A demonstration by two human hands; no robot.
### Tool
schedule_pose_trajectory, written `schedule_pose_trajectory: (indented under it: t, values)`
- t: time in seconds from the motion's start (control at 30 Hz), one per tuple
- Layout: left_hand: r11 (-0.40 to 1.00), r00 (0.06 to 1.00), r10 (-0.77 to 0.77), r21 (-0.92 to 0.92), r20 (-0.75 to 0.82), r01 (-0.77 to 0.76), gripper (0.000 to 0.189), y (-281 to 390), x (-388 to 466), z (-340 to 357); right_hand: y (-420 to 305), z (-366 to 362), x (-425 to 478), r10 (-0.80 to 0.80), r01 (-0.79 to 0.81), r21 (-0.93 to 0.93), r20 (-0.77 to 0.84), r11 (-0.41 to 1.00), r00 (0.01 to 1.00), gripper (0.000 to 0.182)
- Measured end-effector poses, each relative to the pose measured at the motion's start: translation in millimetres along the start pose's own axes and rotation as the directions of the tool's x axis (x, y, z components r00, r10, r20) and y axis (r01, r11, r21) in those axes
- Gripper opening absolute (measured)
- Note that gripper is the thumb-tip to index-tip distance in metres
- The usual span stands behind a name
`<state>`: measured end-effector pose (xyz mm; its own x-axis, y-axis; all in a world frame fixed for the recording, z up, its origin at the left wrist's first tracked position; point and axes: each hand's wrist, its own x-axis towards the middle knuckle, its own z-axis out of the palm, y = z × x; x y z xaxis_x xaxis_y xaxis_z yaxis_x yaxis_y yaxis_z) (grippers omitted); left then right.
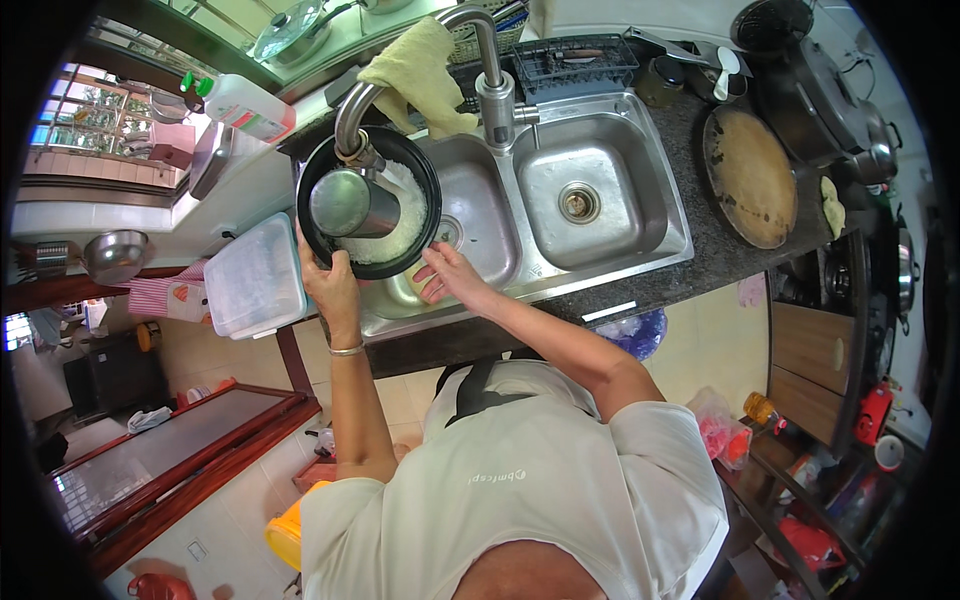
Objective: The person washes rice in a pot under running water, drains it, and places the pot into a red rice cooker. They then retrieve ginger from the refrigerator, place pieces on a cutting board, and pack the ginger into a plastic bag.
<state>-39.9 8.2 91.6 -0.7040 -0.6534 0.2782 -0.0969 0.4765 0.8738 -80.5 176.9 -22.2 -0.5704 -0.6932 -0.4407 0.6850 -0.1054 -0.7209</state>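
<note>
A round black pot point(433, 196) is over the left basin, with white rice point(401, 236) inside it. A metal cup point(352, 202) stands or hangs over the rice, just under the spout of the steel faucet point(495, 101); whether water runs is hidden. My left hand point(328, 289) grips the pot's rim at its near left side, thumb towards the rim. My right hand point(450, 279) is at the pot's near right edge, fingers apart, palm partly up, holding nothing. A yellow-green cloth point(424, 71) drapes over the faucet's neck. The right basin point(592, 191) has a drain strainer.
Left of the sink is a translucent plastic container with a lid point(256, 276); a bottle with a green cap point(247, 109) lies beyond. A dark rack point(574, 71) stands behind the sink. Right, on the granite counter, are a round brown board point(752, 176), a glass jar point(660, 81) and a large dark pot point(806, 101).
</note>
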Motion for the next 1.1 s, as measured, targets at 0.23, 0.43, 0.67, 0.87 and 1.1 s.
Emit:
schedule_pose_trajectory:
  t: [0.23,0.43,0.67,0.87,1.1]
  values:
    - [0.962,0.975,-0.199,-0.171,0.103,0.214,0.067,8,-15,-10,12,27,-2,0.011,-0.008,0.054,-0.058,0.999,0.998,0.052]
    - [0.896,0.92,-0.362,-0.216,0.151,0.388,0.071,-17,-24,-15,10,37,-3,0.073,-0.045,0.201,-0.134,0.979,0.988,0.05]
    - [0.836,0.884,-0.454,-0.29,0.109,0.465,0.064,-24,-38,-19,-2,41,4,0.013,0.032,0.183,-0.241,0.983,0.971,0.039]
    - [0.577,0.624,-0.698,-0.241,0.352,0.781,0.045,-28,-21,-52,-7,37,1,-0.009,0.041,0.103,-0.292,0.994,0.956,0.03]
    - [0.517,0.534,-0.674,-0.191,0.51,0.835,0.041,-41,-12,-58,2,28,14,0.051,-0.048,0.018,-0.204,0.999,0.978,0.03]
